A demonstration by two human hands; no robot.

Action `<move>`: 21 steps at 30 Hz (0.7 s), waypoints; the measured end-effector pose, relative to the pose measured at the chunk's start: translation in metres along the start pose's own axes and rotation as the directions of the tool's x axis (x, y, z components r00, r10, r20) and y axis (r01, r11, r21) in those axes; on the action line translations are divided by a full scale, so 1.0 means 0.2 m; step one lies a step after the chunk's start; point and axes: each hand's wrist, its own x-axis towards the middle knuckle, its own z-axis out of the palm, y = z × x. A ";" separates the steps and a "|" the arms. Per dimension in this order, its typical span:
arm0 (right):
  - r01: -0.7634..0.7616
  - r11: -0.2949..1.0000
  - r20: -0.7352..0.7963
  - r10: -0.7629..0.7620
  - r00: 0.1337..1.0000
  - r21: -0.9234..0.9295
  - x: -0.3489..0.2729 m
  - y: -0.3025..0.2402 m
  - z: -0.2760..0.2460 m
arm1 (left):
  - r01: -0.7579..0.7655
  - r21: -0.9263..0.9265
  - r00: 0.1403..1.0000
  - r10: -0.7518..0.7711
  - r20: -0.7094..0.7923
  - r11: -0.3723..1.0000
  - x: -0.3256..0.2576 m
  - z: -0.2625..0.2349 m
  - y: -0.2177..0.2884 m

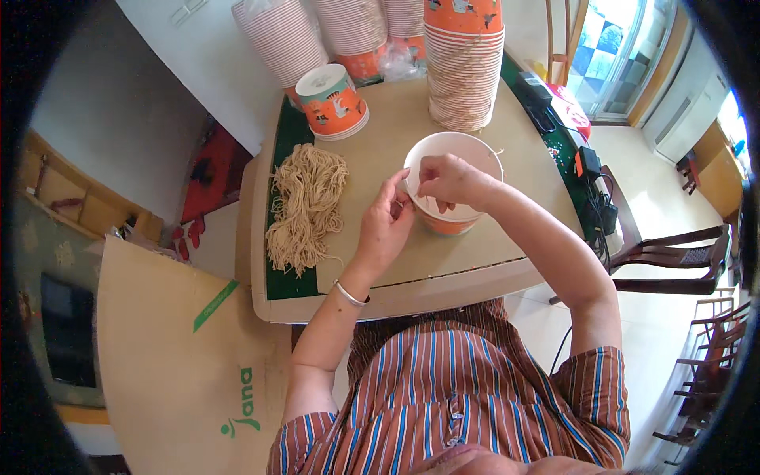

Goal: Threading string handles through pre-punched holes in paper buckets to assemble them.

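A round paper bucket, white inside and orange outside, stands upright near the table's front. My left hand is at its left side, thumb and fingers closed at the rim. Over the bucket's mouth, my right hand is bent down with its fingers pinched together; whatever they hold is too small or hidden to make out. A short end of string sticks out over the bucket's right rim. To the left lies a loose bundle of cream string, apart from both hands.
Behind the bucket rises a tall stack of nested paper buckets. An upside-down orange bucket stands back left, before further wrapped stacks. Black adapters and cables line the table's right edge. A large cardboard sheet leans at left.
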 end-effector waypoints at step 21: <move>0.422 0.902 0.072 -0.417 0.906 -0.088 -0.15 0.11 -0.05 | 0.209 -0.812 0.965 -0.250 0.081 0.545 -0.06 0.05 -0.04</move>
